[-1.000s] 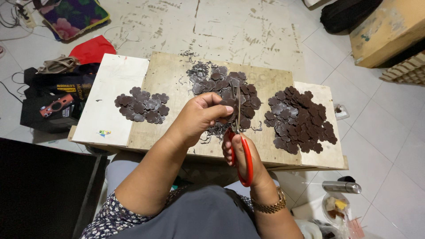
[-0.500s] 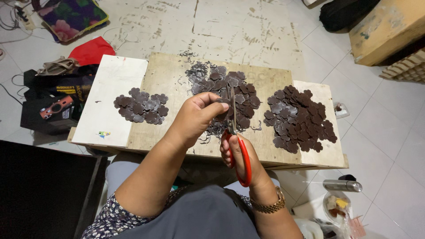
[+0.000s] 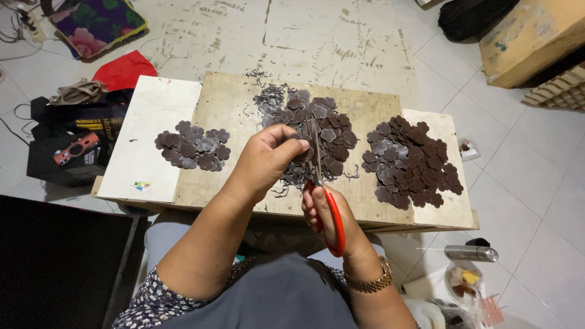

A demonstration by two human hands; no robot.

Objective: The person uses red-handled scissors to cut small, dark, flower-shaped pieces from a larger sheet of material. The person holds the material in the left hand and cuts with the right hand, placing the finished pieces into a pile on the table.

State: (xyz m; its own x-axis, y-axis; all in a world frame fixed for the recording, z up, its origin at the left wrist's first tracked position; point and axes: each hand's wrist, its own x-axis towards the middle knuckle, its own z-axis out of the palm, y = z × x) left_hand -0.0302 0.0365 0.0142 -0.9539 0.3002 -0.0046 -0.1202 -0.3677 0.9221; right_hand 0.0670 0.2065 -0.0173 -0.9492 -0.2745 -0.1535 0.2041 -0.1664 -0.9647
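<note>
A low worktop (image 3: 244, 103) of bare plywood, with a white-painted board (image 3: 146, 146) laid along its left end and another pale board (image 3: 448, 201) at its right, sits on a floor of light tiles (image 3: 536, 170) that give way farther off to scuffed, paint-flecked concrete (image 3: 317, 36). Three heaps of dark brown flower-shaped cut-outs lie on the worktop: a small left heap (image 3: 192, 148), a middle heap (image 3: 326, 131) mixed with thin curled trimmings, and a larger right heap (image 3: 411, 161). Above the middle heap the left hand (image 3: 265, 159) has its fingertips pressed together, pinching a dark brown piece (image 3: 303, 146), and the right hand (image 3: 329, 216), with a gold-coloured watch on its wrist, is closed through the loops of red-handled scissors (image 3: 323, 195) whose blades point away from the person and meet that piece. To the left of the worktop lie a black bag with yellow lettering (image 3: 85, 131), a red cloth (image 3: 125, 68) and a floral cushion (image 3: 91, 24). At upper right stands a brown cardboard box (image 3: 530, 36) with a black bag behind it. At lower right a metal flask (image 3: 469, 253) lies on its side near a clear plastic bag of small items (image 3: 463, 280).
</note>
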